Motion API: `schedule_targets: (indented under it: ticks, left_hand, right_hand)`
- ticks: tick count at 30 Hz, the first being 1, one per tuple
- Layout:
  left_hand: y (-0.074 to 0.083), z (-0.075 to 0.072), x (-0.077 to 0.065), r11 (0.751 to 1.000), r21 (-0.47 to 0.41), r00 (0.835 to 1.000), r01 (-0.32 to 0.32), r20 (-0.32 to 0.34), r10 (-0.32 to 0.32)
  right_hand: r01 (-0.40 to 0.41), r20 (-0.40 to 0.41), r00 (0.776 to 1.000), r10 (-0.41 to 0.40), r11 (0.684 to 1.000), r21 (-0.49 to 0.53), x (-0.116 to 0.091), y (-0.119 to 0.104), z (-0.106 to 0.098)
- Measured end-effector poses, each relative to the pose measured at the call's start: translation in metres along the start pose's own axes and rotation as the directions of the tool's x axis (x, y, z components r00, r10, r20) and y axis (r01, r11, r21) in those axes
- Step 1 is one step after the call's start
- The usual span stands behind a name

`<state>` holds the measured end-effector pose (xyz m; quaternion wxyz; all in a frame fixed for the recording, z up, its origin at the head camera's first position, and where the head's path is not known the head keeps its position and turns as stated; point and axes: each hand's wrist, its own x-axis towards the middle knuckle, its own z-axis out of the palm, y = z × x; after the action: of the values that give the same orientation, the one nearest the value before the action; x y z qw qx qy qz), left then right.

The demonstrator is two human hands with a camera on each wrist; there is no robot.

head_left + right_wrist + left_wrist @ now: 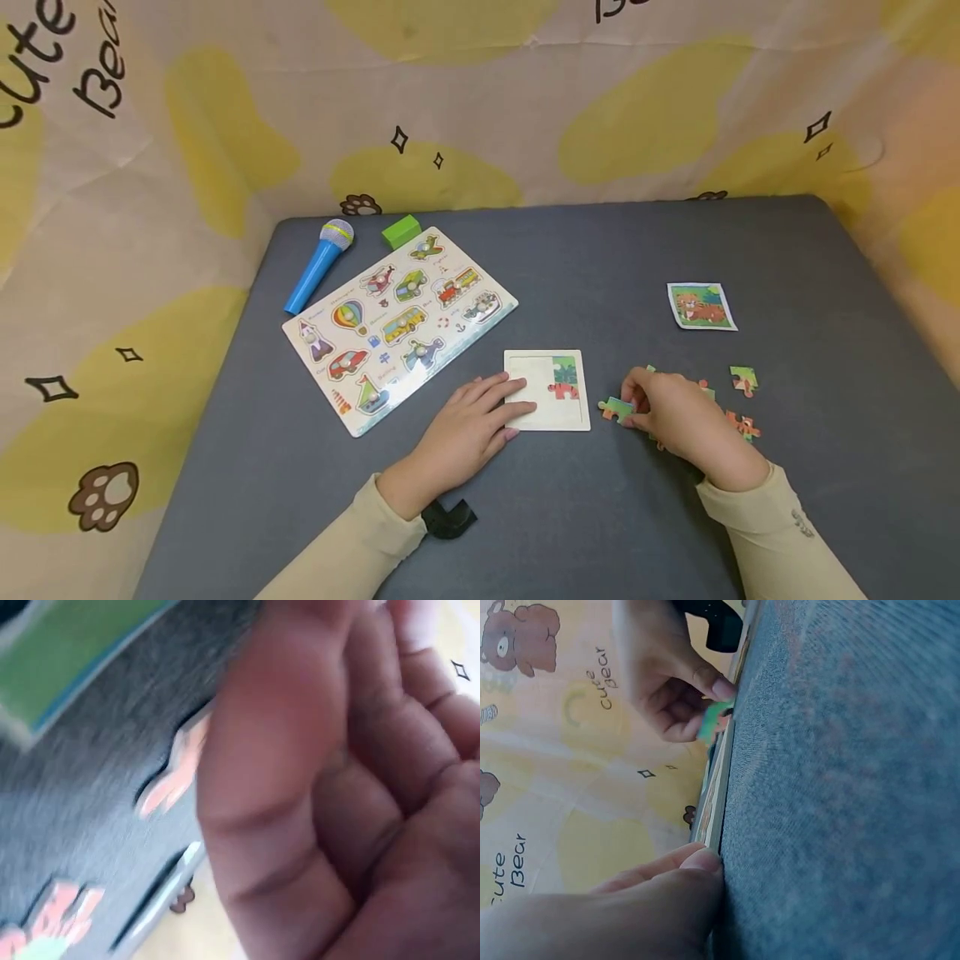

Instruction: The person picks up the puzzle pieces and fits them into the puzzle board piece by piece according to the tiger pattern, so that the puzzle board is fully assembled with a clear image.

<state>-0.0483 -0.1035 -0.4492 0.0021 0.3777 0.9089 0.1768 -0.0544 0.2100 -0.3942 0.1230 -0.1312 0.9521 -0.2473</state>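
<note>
My left hand [467, 429] rests at the left side of a white puzzle frame [528, 421], its fingertips on the frame. Joined green and red pieces [565, 379] lie along the frame's upper right inside. To the right, my right hand [686, 421] pinches a green and orange jigsaw piece [613, 408] between thumb and fingers. The left wrist view shows this piece [714, 724] tilted at the fingertips. Loose jigsaw pieces [745, 379] lie around and partly under the right hand. In the right wrist view, curled fingers [270, 750] cover much of the picture.
A small bear picture card [702, 307] lies beyond the loose pieces. At the left are a vehicle peg board [397, 333], a blue toy microphone [318, 265] and a green block [402, 232]. Printed cloth [480, 100] stands behind the grey table [570, 517].
</note>
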Motion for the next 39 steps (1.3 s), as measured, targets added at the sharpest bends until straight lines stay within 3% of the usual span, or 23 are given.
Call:
schedule_targets:
  ticks: [3, 7, 10, 17, 26, 31, 39]
  left_hand:
    - [0.001, 0.000, 0.000, 1.000, -0.012, 1.000, 0.001, 0.006, -0.001]
    - [0.000, -0.002, 0.001, 1.000, -0.016, 1.000, 0.007, 0.013, -0.007]
    - [-0.001, -0.003, 0.001, 1.000, -0.009, 1.000, 0.018, 0.022, -0.017]
    - [-0.003, -0.004, 0.001, 1.000, -0.016, 1.000, 0.021, 0.023, -0.021]
    - [-0.002, -0.002, 0.002, 1.000, -0.002, 0.999, 0.021, 0.037, -0.021]
    - [0.000, -0.002, 0.001, 1.000, -0.012, 0.999, 0.022, 0.047, -0.021]
    - [0.001, 0.000, 0.000, 1.000, -0.005, 0.999, 0.010, 0.030, -0.010]
  right_hand:
    - [0.040, 0.001, 0.999, -0.040, 0.996, 0.082, 0.000, -0.001, -0.002]
    - [0.126, -0.056, 0.992, -0.117, 0.972, 0.196, 0.005, -0.006, -0.006]
    - [0.147, -0.092, 0.988, -0.127, 0.955, 0.258, 0.011, -0.011, -0.007]
    - [0.101, -0.161, 0.985, -0.056, 0.955, 0.280, 0.021, -0.026, -0.007]
    - [0.113, -0.173, 0.984, -0.050, 0.918, 0.381, 0.027, -0.031, -0.006]
    - [0.088, -0.197, 0.980, -0.017, 0.931, 0.355, 0.030, -0.029, -0.003]
    - [0.174, -0.141, 0.981, -0.136, 0.935, 0.310, 0.053, -0.031, -0.003]
